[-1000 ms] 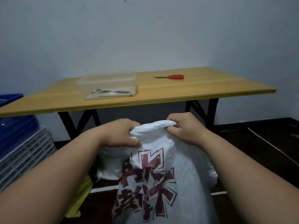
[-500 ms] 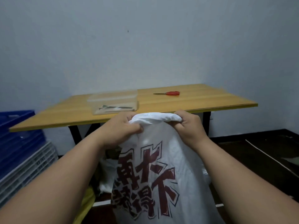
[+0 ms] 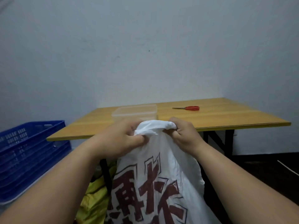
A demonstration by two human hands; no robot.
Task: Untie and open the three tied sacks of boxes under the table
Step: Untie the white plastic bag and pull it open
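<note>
The left hand (image 3: 119,139) grips the bunched top of a white sack (image 3: 155,180), fingers curled into the gathered plastic. The right hand (image 3: 184,136) pinches the same twisted neck from the other side, thumb and fingers closed on it. The sack hangs between both forearms, printed with large dark red characters, held up in front of the wooden surface (image 3: 218,117). A yellow sack (image 3: 95,199) lies low behind it. On the surface sit a clear plastic container (image 3: 134,111) and red-handled scissors (image 3: 189,108). Stacked blue crates (image 3: 30,151) stand to the left.
</note>
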